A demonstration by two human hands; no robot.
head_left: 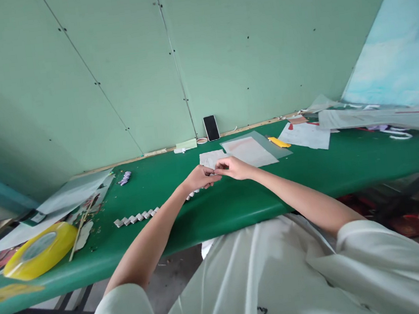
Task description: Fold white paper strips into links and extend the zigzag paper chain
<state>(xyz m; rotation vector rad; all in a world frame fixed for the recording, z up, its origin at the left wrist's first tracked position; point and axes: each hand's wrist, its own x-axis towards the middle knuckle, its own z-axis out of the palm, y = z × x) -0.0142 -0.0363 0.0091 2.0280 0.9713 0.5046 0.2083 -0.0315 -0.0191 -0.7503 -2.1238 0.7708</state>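
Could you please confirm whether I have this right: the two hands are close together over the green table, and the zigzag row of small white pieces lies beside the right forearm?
Not quite: the head view shows the zigzag row of small white pieces beside the left forearm. The left hand and right hand are indeed close together over the green table.

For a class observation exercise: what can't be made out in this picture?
Head view: whatever left hand and right hand may hold, hidden by the hands themselves.
Head view: zigzag row of small white pieces, middle hidden by left forearm.
Head view: marks on small white paper beyond hands, too small.
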